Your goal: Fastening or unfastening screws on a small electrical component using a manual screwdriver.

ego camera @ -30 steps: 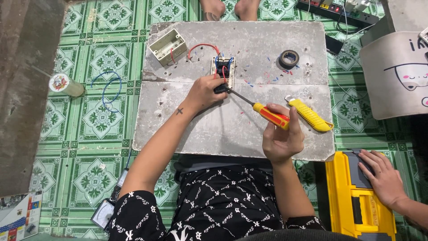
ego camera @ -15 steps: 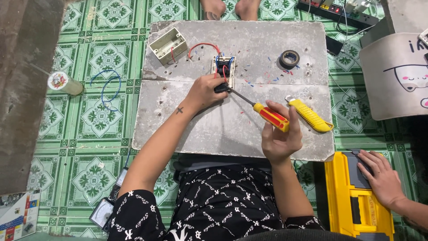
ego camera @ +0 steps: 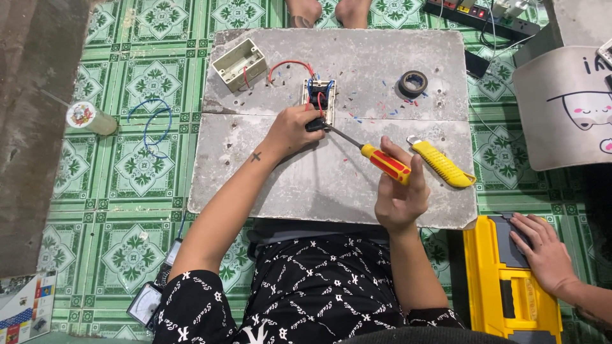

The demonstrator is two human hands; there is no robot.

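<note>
Seated at a pale grey, pitted stone slab (ego camera: 319, 185) laid over green patterned floor tiles (ego camera: 140, 165). Left hand (ego camera: 292, 129) down on the slab, fingers curled and pressed against the lower edge of a small white electrical switch module with red and blue wires (ego camera: 319, 95), pinning it flat; module just beyond the fingertips, touching them. Right hand (ego camera: 398, 191) wrapped around the red-and-yellow plastic handle of a screwdriver (ego camera: 382, 161), thumb and fingers closed tight on the grip, steel shaft slanting up-left, tip meeting the module right beside the left fingertips. Just right of the gripping hand, a yellow utility knife (ego camera: 443, 164) lying loose on the slab. Farther back, a black roll of insulating tape (ego camera: 413, 83). Back left, an open cream plastic junction box (ego camera: 239, 64), red wire looping toward the module. Far right, another person's hand (ego camera: 542, 251) resting on a yellow and grey toolbox (ego camera: 503, 286).
</note>
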